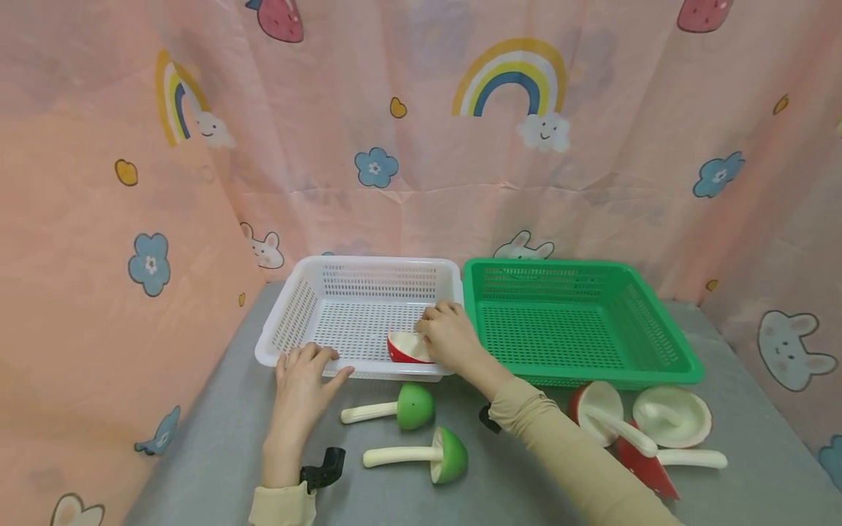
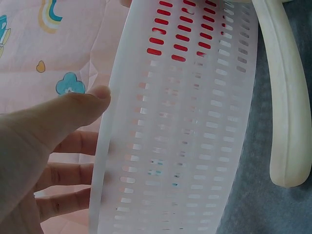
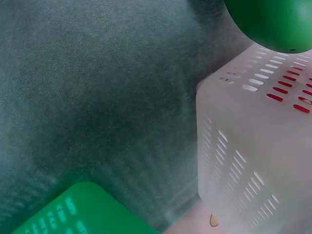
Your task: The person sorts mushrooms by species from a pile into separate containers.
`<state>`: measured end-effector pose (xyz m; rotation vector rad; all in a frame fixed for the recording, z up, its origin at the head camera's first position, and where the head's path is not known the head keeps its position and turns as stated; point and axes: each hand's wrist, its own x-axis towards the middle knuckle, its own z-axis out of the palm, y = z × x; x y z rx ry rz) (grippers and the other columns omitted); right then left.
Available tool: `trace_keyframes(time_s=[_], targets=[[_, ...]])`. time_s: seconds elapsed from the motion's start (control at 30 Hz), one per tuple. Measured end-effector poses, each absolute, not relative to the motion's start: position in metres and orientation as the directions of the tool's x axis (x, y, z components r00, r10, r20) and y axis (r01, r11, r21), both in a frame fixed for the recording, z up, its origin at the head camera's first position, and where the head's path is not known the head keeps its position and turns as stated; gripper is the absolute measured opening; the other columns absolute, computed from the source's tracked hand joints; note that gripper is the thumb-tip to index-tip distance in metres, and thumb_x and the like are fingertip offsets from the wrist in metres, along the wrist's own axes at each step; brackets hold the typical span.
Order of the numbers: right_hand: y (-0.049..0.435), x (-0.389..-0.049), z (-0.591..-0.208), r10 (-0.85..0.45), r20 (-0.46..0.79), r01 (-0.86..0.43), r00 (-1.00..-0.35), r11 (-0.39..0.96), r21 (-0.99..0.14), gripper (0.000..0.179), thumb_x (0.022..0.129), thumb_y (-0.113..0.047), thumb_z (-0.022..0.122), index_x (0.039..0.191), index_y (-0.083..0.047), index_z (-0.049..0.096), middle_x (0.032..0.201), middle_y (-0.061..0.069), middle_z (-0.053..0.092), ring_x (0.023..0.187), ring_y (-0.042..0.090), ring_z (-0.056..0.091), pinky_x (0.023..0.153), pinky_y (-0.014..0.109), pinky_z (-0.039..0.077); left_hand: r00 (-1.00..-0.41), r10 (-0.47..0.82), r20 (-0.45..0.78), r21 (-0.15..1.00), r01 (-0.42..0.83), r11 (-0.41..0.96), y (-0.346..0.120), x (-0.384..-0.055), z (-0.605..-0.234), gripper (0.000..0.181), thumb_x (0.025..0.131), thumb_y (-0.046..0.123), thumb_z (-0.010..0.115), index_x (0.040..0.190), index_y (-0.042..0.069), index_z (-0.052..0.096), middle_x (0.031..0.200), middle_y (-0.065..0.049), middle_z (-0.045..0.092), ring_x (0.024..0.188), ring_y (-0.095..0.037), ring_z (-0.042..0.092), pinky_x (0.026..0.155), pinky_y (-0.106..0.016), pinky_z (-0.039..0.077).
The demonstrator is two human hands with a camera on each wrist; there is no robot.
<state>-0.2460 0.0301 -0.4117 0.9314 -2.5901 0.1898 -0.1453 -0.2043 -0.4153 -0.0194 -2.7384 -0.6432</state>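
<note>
In the head view, a red-capped toy mushroom [image 1: 409,348] lies tilted inside the white basket [image 1: 358,367], its pale underside up. My right hand [image 1: 450,337] reaches over the basket's near right corner and holds the mushroom with curled fingers; the stem is hidden by the hand. My left hand [image 1: 305,380] rests at the near left rim. The left wrist view shows its thumb [image 2: 100,97] by the rim and its fairly straight fingers passing behind the basket wall. Red shows through the slots in both wrist views; the right hand itself is out of the right wrist view.
A green basket [image 1: 684,369] stands right of the white one. Two green-capped toy mushrooms [image 1: 414,407] lie in front of the white basket. Several red-capped mushrooms [image 1: 671,416] are piled at the right front of the grey table [image 1: 204,446]. A pink printed curtain [image 1: 421,212] hangs behind.
</note>
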Motion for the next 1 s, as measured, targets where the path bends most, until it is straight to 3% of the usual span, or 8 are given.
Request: trace_keyframes(time_s=[0.13,0.37,1.0], targets=[[0.032,-0.244,-0.413,-0.610,0.403,-0.666,-0.683,0.746,0.000,0.017,0.077,0.000,0.068,0.087,-0.013,0.075,0.089,0.004,0.068,0.087,0.025,0.057,0.090,0.043,0.047,-0.944,-0.057,0.324,0.428,0.093,0.899,-0.203,-0.146,-0.416,0.030,0.083,0.033,0.074,0.098,0.009,0.068,0.099,-0.008,0.062,0.107,-0.033,0.051,0.110,-0.067,0.020],[0.042,-0.239,-0.414,-0.588,0.445,-0.663,-0.676,0.749,-0.017,0.016,0.079,-0.001,0.068,0.087,-0.013,0.074,0.092,0.003,0.069,0.095,0.024,0.060,0.098,0.044,0.046,-0.939,-0.050,0.339,0.423,0.105,0.900,-0.201,-0.146,-0.417,0.029,0.082,0.033,0.075,0.097,0.009,0.068,0.098,-0.008,0.062,0.104,-0.032,0.051,0.110,-0.067,0.021],[0.093,-0.184,-0.393,-0.417,0.503,-0.545,-0.757,0.828,-0.134,0.022,0.080,-0.015,0.076,0.101,-0.015,0.073,0.106,0.003,0.070,0.105,0.025,0.061,0.100,0.047,0.045,-0.939,-0.049,0.340,0.422,0.106,0.900,-0.205,-0.142,-0.415,0.030,0.083,0.033,0.075,0.099,0.008,0.068,0.103,-0.010,0.063,0.108,-0.036,0.052,0.109,-0.067,0.020]])
